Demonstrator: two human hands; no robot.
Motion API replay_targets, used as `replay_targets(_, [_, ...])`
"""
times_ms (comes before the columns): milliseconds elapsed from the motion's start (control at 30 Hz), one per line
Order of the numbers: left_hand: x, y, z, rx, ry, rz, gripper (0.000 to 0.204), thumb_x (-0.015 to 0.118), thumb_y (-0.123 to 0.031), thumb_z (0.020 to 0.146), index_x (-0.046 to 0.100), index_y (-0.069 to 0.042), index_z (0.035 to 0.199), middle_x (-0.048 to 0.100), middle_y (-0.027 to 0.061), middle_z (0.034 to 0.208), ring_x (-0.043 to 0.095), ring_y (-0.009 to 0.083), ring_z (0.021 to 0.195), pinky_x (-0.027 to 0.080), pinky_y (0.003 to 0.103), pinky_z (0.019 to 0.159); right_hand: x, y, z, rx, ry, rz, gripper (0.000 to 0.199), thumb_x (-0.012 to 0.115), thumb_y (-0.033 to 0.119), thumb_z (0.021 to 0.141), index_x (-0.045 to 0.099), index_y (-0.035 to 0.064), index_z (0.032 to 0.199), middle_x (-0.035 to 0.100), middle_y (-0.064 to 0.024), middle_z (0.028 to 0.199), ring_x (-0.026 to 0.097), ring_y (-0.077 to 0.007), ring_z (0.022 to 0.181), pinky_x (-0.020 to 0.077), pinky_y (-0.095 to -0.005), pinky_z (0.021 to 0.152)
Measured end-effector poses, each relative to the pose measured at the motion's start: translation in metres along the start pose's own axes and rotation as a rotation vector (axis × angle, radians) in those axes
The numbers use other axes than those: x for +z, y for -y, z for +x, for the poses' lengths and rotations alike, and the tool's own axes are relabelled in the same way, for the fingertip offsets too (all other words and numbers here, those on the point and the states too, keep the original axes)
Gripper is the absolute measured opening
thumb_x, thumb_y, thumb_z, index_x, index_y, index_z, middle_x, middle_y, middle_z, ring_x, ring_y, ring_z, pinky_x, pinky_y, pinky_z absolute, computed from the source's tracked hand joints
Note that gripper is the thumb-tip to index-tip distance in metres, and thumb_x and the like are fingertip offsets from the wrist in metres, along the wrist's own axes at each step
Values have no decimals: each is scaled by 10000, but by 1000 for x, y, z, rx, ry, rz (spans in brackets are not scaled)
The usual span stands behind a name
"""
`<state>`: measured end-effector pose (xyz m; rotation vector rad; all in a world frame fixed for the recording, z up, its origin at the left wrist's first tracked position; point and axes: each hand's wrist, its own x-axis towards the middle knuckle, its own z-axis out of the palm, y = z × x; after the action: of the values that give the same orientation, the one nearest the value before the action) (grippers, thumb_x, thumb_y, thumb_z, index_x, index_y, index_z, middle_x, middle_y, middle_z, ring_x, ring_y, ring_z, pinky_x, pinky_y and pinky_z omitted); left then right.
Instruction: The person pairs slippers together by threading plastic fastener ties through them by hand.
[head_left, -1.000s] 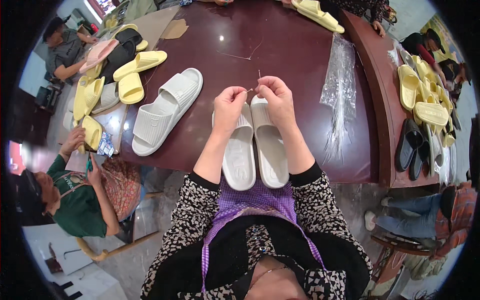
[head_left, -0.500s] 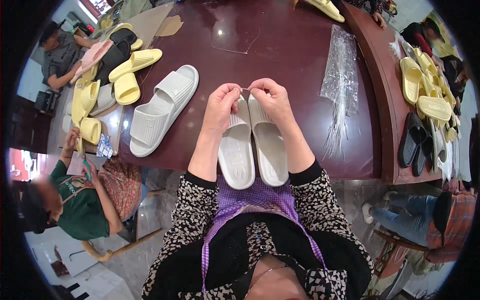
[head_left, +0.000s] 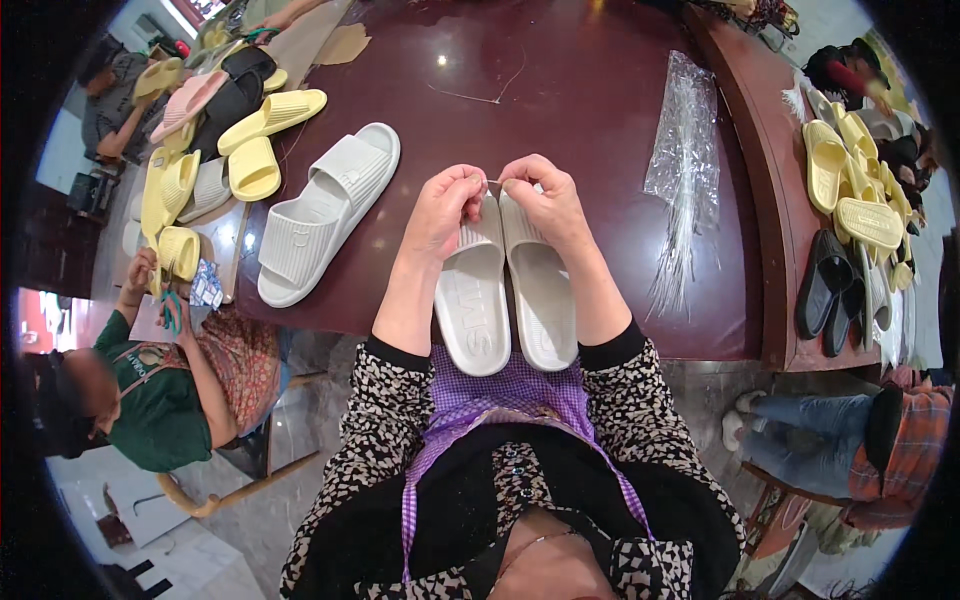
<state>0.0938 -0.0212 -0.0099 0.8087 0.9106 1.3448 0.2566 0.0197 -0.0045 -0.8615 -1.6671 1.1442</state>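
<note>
Pinching thin tie (head_left: 493, 182) between fingertips of left hand (head_left: 442, 210) and right hand (head_left: 546, 205). Just below fingers: 2 pale slippers (head_left: 474, 312) side by side, long axes roughly square to near edge of table (head_left: 705, 340), heels seemingly past it, about equally near either hand. Farther out: 2 interlocked grey slippers (head_left: 298, 245) toward near-left corner, clear sleeve (head_left: 685, 125) of strands toward right edge

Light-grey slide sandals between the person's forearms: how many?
2: left slide sandal, nearest the left hand; right slide sandal, nearest the right hand. The hands partly cover their front ends; no third shows.
</note>
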Motion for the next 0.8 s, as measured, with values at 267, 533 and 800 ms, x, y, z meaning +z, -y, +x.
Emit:
replay_targets(267, [-10, -5, 4, -38, 139, -13, 82, 530, -79, 879, 584, -19, 886, 550, -7, 741, 489, 68, 620, 415, 200, 584, 4, 1, 2, -183, -6, -51, 55, 617, 50, 758, 642, 23, 799, 586, -41, 745, 529, -111, 663, 431, -257, 605])
replay_targets(533, [-10, -3, 6, -74, 139, -3, 83, 562, -93, 883, 590, -18, 907, 558, -6, 745, 497, 62, 629, 422, 198, 595, 4, 0, 2, -144, -1, -44, 46, 606, 38, 769, 638, 21, 797, 601, -45, 755, 541, -113, 674, 441, -261, 617])
replay_targets(800, [-3, 1, 3, 32, 4, -56, 122, 570, -99, 883, 589, -22, 976, 575, 1, 809, 522, 62, 655, 431, 201, 600, 6, 1, 5, -223, -53, -179, 63, 593, 33, 796, 628, 4, 839, 604, -38, 814, 562, -115, 771, 441, -248, 708])
